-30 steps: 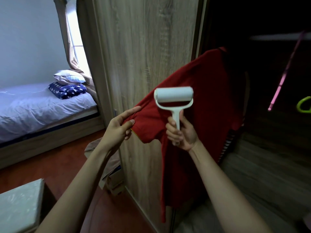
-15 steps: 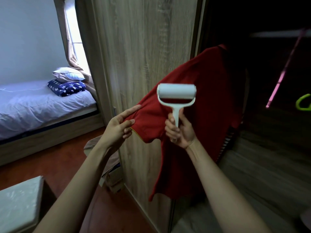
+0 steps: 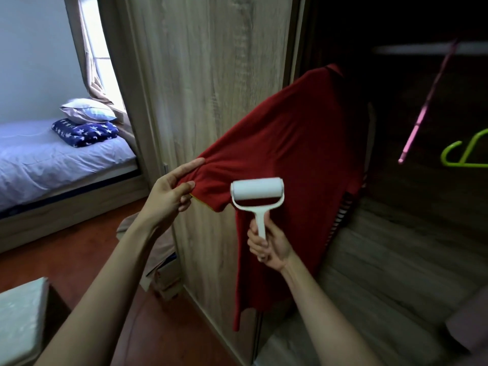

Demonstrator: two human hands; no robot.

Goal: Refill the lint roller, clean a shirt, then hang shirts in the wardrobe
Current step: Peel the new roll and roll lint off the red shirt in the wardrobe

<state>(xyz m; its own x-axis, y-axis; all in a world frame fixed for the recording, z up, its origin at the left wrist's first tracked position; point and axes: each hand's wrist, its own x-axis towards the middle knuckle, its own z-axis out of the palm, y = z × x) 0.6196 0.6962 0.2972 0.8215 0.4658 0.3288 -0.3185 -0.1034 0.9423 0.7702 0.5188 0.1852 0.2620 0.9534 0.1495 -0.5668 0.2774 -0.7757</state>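
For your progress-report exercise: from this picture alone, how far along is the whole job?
Looks done: the lint roller carries a white roll, so it is probably refilled. In hand: the left hand pinches a sleeve of the red shirt taut while the right hand grips the roller's handle, roll at the sleeve. Left: hanging shirts; a green hanger sits bare in the wardrobe.

A bed (image 3: 52, 165) with pale sheets at left — on it a navy starred blanket (image 3: 84, 130), a pillow (image 3: 87, 112) atop; curtain (image 3: 92, 75) behind.
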